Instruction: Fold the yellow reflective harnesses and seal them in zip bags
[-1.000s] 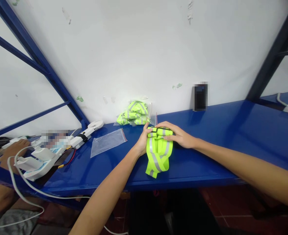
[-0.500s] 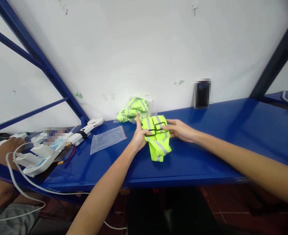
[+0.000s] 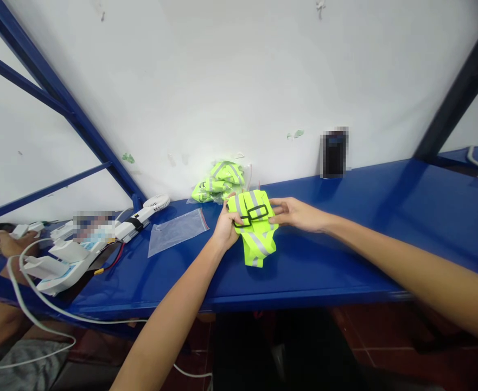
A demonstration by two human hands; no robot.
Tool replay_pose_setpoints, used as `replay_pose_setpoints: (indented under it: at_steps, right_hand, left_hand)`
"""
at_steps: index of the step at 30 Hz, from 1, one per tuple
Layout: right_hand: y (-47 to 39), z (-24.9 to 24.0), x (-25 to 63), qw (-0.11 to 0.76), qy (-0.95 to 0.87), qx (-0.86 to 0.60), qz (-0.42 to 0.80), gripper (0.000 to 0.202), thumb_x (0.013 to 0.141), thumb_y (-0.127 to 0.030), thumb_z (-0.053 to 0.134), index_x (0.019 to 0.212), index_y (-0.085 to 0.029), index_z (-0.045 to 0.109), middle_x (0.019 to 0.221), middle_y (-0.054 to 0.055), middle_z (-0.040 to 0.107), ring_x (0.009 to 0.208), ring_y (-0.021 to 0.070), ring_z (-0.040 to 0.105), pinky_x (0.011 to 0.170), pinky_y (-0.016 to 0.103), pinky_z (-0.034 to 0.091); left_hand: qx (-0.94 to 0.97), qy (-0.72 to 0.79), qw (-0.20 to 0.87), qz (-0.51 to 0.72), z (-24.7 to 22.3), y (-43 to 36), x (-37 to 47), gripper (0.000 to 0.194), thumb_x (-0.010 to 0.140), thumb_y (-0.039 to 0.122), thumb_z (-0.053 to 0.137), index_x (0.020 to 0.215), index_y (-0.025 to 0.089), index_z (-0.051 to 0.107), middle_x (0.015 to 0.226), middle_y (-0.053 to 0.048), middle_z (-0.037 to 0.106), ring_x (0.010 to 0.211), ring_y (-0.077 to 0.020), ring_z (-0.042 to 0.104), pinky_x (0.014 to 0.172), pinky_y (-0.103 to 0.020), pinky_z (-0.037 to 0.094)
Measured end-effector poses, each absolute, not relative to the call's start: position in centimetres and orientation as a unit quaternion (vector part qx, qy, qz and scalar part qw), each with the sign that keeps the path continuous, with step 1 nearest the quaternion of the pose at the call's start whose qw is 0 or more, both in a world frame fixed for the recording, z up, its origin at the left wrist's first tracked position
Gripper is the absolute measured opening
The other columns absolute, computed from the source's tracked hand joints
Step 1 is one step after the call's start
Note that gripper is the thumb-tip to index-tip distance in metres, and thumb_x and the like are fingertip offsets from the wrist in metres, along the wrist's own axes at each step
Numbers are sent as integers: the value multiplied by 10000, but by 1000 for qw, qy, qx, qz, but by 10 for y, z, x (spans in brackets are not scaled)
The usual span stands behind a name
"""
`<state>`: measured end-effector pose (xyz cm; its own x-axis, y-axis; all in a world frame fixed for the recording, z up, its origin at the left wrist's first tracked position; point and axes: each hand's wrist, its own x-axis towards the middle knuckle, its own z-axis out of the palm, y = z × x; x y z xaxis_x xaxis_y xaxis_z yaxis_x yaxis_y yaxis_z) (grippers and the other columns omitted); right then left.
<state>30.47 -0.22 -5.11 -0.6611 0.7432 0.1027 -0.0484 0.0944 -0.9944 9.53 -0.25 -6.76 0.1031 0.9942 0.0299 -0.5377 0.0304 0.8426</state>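
Observation:
A folded neon yellow reflective strap (image 3: 259, 244) with grey stripes and two black buckles is held up over the blue table (image 3: 304, 271). My left hand (image 3: 225, 227) grips its left side, thumb on the lower-left buckle. On the right side, my right hand (image 3: 291, 213) pinches the strap's edge with its fingers. A loose end hangs down below the buckles. Behind it, against the wall, lie more yellow straps in a clear bag (image 3: 220, 182). A flat transparent zip bag (image 3: 177, 233) rests to the left of my left hand.
At the left are a white power strip (image 3: 63, 271) with plugs and cables, and a small white fan (image 3: 156, 203). Another person's hand (image 3: 17, 244) is at the far left. A dark phone-like object (image 3: 334, 155) leans on the wall. Blue metal posts frame both sides.
Both hands and the strap have shifted slightly left. The fingers of my right hand have moved off the buckle to the strap's right edge. The other person's hand has changed pose.

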Motion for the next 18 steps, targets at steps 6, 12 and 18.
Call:
replay_pose_setpoints:
  at_steps: [6, 12, 18]
  right_hand:
    - [0, -59, 300, 368, -658, -294, 588, 527, 726, -179, 752, 1233, -196, 608, 860, 44, 762, 833, 236, 718, 847, 462, 569]
    - [1, -65, 294, 415, -664, -302, 543, 501, 657, -168, 807, 1129, -194, 640, 972, 65, 752, 965, 261, 690, 896, 478, 553]
    - [-2, -61, 296, 419, -682, -299, 520, 594, 667, -188, 800, 1213, -218, 568, 1109, 73, 713, 1041, 266, 658, 907, 493, 550]
  left_hand:
    - [370, 265, 681, 574, -61, -8, 97, 878, 432, -3, 469, 1267, 265, 505, 1041, 8, 685, 980, -233, 643, 837, -369, 514]
    - [416, 257, 680, 547, -60, -13, 100, 833, 495, -23, 542, 1281, 249, 501, 1100, -20, 691, 1062, -265, 635, 924, -424, 491]
    - [461, 230, 682, 519, -58, -16, 100, 662, 578, 56, 719, 1195, 208, 533, 1097, -52, 689, 1075, -270, 639, 978, -427, 463]
